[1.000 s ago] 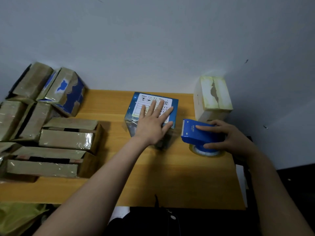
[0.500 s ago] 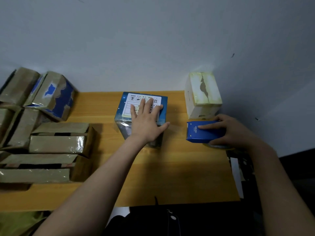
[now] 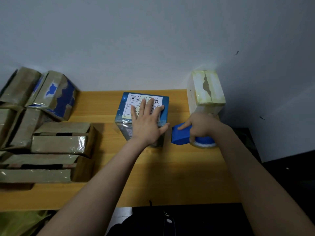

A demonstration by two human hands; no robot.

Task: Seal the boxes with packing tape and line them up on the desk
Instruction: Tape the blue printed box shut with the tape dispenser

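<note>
Left hand (image 3: 146, 121) flat, fingers straight, pressing top of blue box (image 3: 121, 106), mid-desk (image 3: 170, 176). Right hand (image 3: 202, 126) grips tape dispenser (image 3: 183, 135), just brought closer and tilted at box's 3 o'clock side (blade nearly touching): taping probably imminent.

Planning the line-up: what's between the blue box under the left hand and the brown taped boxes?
Nothing; the head view shows only bare desk between the blue box and the brown taped boxes.

Blue box (image 3: 124, 108) with white top label stands upright; blue tape dispenser (image 3: 182, 135) sits just at its 4 o'clock, pale box (image 3: 206, 89) at 2.
</note>
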